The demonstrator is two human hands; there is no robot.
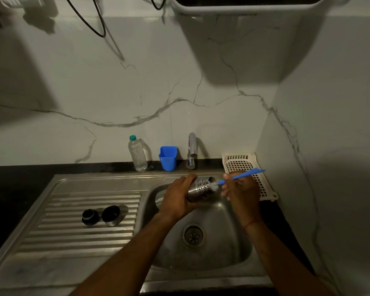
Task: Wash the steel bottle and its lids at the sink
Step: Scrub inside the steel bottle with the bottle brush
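Note:
My left hand [177, 198] grips the steel bottle [202, 189] on its side above the sink basin [220, 248], mouth turned to the right. My right hand [240, 192] holds a blue bottle brush [244, 175] by its handle, and the bristle end sits in the bottle's mouth. Two lids rest on the ribbed drainboard [73, 229] to the left: a small black cap [90, 216] and a wider steel-rimmed lid [112, 215].
The tap [192, 150] stands behind the basin with no water visible. A clear plastic bottle [137, 153] and a blue cup [168, 158] stand by the wall. A white perforated tray [247, 165] lies on the right. The drain [193, 235] is open.

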